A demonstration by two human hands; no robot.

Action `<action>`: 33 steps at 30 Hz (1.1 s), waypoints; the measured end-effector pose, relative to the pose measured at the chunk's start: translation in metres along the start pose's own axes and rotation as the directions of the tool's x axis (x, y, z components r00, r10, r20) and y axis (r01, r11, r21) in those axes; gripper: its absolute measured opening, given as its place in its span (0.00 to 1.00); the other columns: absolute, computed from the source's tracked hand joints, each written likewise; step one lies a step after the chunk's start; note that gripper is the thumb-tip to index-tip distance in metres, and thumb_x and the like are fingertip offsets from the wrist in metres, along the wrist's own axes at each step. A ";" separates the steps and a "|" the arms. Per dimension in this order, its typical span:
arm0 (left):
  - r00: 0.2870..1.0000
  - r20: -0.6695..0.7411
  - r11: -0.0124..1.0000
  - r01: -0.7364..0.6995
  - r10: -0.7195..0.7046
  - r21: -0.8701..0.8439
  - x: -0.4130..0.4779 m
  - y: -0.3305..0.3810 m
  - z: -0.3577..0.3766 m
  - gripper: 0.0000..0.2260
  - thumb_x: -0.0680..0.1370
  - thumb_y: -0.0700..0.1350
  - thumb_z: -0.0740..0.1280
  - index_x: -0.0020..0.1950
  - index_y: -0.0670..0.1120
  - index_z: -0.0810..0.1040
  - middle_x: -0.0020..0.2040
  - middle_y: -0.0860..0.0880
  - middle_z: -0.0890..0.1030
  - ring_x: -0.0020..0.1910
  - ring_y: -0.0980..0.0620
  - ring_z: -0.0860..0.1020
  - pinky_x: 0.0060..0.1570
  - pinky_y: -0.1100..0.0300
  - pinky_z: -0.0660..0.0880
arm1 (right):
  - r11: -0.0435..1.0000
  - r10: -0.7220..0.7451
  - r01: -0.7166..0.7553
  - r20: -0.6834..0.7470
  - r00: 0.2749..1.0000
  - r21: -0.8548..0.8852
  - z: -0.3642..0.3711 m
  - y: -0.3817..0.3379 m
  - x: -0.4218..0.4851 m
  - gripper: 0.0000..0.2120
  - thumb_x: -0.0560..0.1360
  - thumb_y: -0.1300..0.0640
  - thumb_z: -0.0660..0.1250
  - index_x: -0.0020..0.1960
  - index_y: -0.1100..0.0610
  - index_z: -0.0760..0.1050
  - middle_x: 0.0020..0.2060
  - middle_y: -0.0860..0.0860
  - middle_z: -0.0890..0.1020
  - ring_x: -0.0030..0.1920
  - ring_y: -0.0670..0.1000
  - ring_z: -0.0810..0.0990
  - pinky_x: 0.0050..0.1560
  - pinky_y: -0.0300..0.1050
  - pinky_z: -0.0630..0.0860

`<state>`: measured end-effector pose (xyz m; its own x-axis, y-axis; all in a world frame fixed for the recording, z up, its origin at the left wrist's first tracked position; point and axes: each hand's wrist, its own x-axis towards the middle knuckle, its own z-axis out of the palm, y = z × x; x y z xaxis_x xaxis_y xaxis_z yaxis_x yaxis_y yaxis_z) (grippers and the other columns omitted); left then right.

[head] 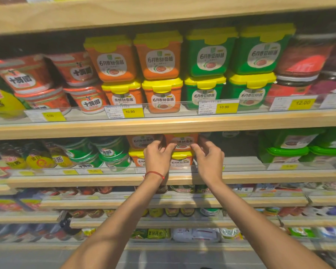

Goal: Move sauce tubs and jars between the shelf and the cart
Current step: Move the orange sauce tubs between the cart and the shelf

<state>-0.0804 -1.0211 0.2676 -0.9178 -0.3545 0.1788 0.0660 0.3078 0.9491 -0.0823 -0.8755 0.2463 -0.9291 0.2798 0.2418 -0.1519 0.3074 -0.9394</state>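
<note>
Head view: an orange sauce tub (181, 141) is being held on the second shelf (105, 179), on top of another orange tub with a yellow lid (180, 160). It is being pinched at its front by the fingertips of the left hand (157, 158) and the right hand (209, 159). A red string (155, 173) is being worn on the left wrist.

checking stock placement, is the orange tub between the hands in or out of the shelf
In the shelf: the orange tub sits stacked on another, left hand and right hand gripping its sides.
</note>
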 end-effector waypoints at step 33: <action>0.766 0.564 0.486 -0.637 0.309 0.599 -0.092 0.009 -0.011 0.20 0.78 0.61 0.60 0.61 0.50 0.76 0.55 0.50 0.79 0.54 0.46 0.78 0.49 0.51 0.75 | 0.575 0.039 0.195 0.264 0.964 -0.795 -0.131 -0.037 -0.108 0.20 0.78 0.45 0.67 0.62 0.57 0.82 0.55 0.53 0.84 0.58 0.57 0.80 0.54 0.52 0.78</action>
<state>0.0087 -0.9960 0.2623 -0.9033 0.3218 0.2835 0.3823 0.9039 0.1920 0.0679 -0.7977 0.2871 -0.9904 0.0412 0.1319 -0.0003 0.9540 -0.2999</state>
